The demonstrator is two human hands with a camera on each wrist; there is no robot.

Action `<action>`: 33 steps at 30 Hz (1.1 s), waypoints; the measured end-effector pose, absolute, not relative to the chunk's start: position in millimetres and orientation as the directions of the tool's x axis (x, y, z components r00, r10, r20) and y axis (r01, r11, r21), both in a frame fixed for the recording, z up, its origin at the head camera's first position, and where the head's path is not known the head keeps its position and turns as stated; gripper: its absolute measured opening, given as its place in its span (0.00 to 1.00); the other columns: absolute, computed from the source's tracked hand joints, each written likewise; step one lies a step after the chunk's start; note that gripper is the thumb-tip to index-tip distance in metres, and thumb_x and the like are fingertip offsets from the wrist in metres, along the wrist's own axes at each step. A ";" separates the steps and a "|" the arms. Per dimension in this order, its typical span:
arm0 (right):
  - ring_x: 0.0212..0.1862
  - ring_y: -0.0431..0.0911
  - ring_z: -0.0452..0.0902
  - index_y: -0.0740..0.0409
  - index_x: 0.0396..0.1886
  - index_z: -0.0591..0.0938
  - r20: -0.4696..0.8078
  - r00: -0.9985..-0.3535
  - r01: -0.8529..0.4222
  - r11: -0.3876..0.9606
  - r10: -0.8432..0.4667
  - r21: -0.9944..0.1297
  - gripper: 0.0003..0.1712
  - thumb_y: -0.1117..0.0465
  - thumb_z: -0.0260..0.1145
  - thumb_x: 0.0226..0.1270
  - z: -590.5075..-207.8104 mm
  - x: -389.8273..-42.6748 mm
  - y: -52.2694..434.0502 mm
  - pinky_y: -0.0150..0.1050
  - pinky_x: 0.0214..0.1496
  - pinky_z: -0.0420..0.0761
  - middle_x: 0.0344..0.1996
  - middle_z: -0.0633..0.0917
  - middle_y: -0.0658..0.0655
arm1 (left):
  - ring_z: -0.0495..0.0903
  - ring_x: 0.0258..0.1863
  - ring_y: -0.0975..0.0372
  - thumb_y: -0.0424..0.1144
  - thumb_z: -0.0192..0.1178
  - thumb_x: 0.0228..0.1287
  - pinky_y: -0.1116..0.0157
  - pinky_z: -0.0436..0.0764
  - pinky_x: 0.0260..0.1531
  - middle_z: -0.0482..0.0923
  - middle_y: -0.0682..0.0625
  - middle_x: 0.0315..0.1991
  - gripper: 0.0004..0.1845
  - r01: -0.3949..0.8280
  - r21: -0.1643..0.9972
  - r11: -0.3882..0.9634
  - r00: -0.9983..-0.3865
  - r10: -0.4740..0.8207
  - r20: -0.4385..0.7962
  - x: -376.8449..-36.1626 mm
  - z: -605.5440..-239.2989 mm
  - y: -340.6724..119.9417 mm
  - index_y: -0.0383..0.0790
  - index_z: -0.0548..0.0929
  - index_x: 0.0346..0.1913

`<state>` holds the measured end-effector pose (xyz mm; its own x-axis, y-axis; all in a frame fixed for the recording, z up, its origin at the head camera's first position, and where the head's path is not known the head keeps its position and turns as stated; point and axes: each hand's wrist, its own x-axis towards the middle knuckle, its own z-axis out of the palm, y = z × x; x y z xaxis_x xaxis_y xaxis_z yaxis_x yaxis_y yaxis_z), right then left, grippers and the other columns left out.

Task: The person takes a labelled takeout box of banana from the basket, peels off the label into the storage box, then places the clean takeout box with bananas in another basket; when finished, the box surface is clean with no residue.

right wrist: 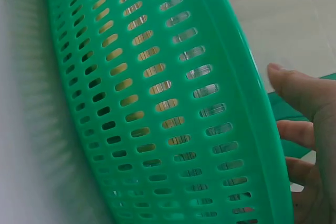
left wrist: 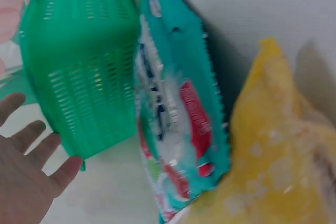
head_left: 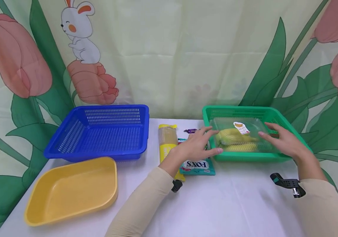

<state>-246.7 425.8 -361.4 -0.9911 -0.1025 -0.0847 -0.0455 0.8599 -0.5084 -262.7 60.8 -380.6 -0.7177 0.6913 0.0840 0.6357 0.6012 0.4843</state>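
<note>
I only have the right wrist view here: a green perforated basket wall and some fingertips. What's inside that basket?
Observer: A clear plastic clamshell box of yellow bananas sits in the green perforated plastic basket, per the head view.
Operator: Is the right hand gripping it?
Observer: No, the right hand hovers open over the box's right side, fingers straight.
Operator: And the left hand?
Observer: The left hand is open too, spread by the basket's left front corner, above a teal Fox's candy bag.
Operator: Anything else near it?
Observer: A yellow packet of spaghetti lies left of the candy bag.
</note>
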 end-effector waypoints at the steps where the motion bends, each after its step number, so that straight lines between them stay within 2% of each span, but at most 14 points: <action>1: 0.72 0.79 0.56 0.62 0.84 0.43 -0.092 -0.991 -0.041 0.861 -0.102 -0.507 0.51 0.35 0.50 0.79 -361.5 -247.3 426.0 0.79 0.61 0.65 0.79 0.48 0.77 | 0.49 0.82 0.54 0.71 0.48 0.72 0.42 0.59 0.76 0.47 0.52 0.83 0.42 0.632 0.486 0.604 -0.720 0.690 0.079 -263.5 -382.5 61.3 0.58 0.55 0.82; 7: 0.70 0.79 0.59 0.66 0.82 0.48 -0.116 -0.988 -0.033 0.872 -0.103 -0.488 0.50 0.35 0.50 0.80 -362.2 -252.1 425.1 0.77 0.61 0.67 0.77 0.52 0.80 | 0.49 0.81 0.54 0.71 0.51 0.70 0.41 0.60 0.75 0.46 0.54 0.83 0.44 0.613 0.506 0.607 -0.729 0.681 0.066 -268.8 -393.3 60.5 0.55 0.56 0.82; 10: 0.70 0.80 0.56 0.66 0.82 0.49 -0.130 -0.986 -0.033 0.873 -0.109 -0.486 0.50 0.35 0.50 0.80 -361.9 -253.3 423.4 0.78 0.61 0.66 0.75 0.53 0.82 | 0.50 0.81 0.53 0.71 0.53 0.69 0.41 0.61 0.74 0.44 0.54 0.83 0.45 0.613 0.496 0.615 -0.731 0.680 0.061 -269.7 -397.6 60.7 0.54 0.57 0.81; 15: 0.73 0.81 0.49 0.62 0.84 0.43 -0.173 -0.976 -0.026 0.857 -0.133 -0.515 0.52 0.35 0.52 0.79 -362.5 -256.4 420.6 0.82 0.61 0.61 0.75 0.52 0.84 | 0.47 0.82 0.56 0.72 0.54 0.68 0.41 0.60 0.75 0.41 0.55 0.84 0.49 0.603 0.506 0.617 -0.740 0.670 0.064 -270.4 -401.2 64.2 0.49 0.54 0.82; 20: 0.72 0.83 0.48 0.63 0.83 0.35 -0.189 -0.974 -0.003 0.842 -0.124 -0.539 0.56 0.34 0.51 0.79 -365.9 -256.8 422.9 0.81 0.61 0.62 0.74 0.50 0.86 | 0.44 0.83 0.57 0.74 0.57 0.63 0.38 0.56 0.76 0.39 0.58 0.84 0.57 0.565 0.547 0.618 -0.760 0.647 0.053 -269.3 -401.6 65.6 0.46 0.48 0.83; 22: 0.72 0.83 0.48 0.64 0.83 0.35 -0.193 -0.975 0.013 0.836 -0.112 -0.549 0.57 0.33 0.51 0.78 -366.5 -255.8 424.0 0.81 0.61 0.62 0.75 0.48 0.84 | 0.45 0.83 0.56 0.75 0.59 0.62 0.37 0.55 0.75 0.39 0.58 0.84 0.57 0.557 0.550 0.622 -0.766 0.640 0.051 -268.3 -401.5 65.0 0.46 0.49 0.83; 28: 0.75 0.79 0.45 0.54 0.85 0.39 -0.131 -0.987 0.018 0.749 -0.092 -0.662 0.51 0.35 0.52 0.79 -359.1 -250.6 427.0 0.80 0.62 0.60 0.80 0.45 0.76 | 0.47 0.82 0.52 0.74 0.59 0.62 0.36 0.56 0.75 0.39 0.59 0.84 0.57 0.553 0.553 0.624 -0.772 0.632 0.059 -267.0 -404.6 64.1 0.48 0.48 0.83; 33: 0.74 0.79 0.46 0.46 0.85 0.41 -0.103 -0.992 0.022 0.703 -0.073 -0.710 0.47 0.37 0.52 0.80 -349.0 -246.3 430.1 0.80 0.61 0.59 0.77 0.49 0.79 | 0.46 0.83 0.52 0.75 0.58 0.62 0.35 0.56 0.74 0.38 0.60 0.84 0.57 0.560 0.558 0.613 -0.767 0.638 0.068 -268.0 -401.4 64.8 0.47 0.48 0.83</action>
